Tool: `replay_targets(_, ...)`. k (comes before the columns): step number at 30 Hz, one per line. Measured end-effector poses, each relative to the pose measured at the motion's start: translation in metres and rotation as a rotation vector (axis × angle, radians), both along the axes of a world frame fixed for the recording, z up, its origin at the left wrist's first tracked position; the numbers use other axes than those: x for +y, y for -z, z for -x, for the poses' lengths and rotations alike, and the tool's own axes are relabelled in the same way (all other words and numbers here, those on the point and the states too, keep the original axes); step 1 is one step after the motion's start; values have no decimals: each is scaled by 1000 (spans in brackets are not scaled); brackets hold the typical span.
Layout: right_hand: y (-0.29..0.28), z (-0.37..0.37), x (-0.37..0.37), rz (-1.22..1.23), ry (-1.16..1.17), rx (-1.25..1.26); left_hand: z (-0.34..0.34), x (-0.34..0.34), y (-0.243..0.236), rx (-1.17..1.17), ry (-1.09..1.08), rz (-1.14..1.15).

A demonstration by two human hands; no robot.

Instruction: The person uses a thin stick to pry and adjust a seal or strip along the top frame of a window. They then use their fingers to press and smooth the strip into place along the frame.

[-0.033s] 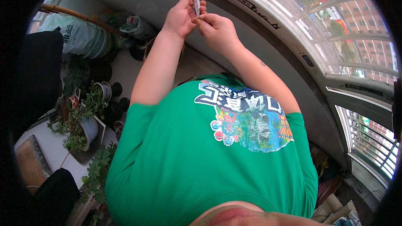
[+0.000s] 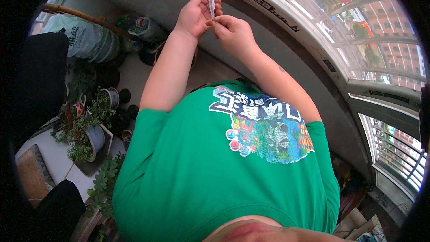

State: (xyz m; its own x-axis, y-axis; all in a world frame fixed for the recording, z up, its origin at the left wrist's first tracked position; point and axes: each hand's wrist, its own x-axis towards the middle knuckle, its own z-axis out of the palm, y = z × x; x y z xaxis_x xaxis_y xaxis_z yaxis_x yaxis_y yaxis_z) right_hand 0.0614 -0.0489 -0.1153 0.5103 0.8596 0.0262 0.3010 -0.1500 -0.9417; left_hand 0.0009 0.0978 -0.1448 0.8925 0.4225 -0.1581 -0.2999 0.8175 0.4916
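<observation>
Right hand has the lower end of the thin pale packet pinched between thumb and fingertips. Left hand is half-curled around the packet, can't tell if it's actually gripping. Packet sits between the two hands, beyond the green shirt, near the window frame, long axis pointing away from the body. Potted plant and white bag off left, barred window right.
</observation>
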Motion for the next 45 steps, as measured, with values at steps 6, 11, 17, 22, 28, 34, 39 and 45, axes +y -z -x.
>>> replay_targets(6,-22,2,-1,39,-5,35,-47,48,17,35,-152,64)
replay_targets(11,-34,-6,-1,-11,7,10,-51,53,-25,3,-131,58)
replay_targets(17,-34,10,-9,9,-123,-34,-25,34,-37,-89,-149,-7)
replay_targets(22,-41,17,-13,85,-195,-50,-4,31,-34,-39,-179,40)
replay_targets(28,-25,8,-18,35,-133,99,19,28,-19,-89,-104,-2)
replay_targets(34,-20,-14,-16,-94,35,-167,20,-19,-31,145,-50,-576)
replay_targets(39,-22,-25,-16,-99,98,-363,11,-33,-23,136,139,-814)
replay_targets(45,-15,-22,-32,-87,183,-241,2,-10,-11,325,-55,-673)
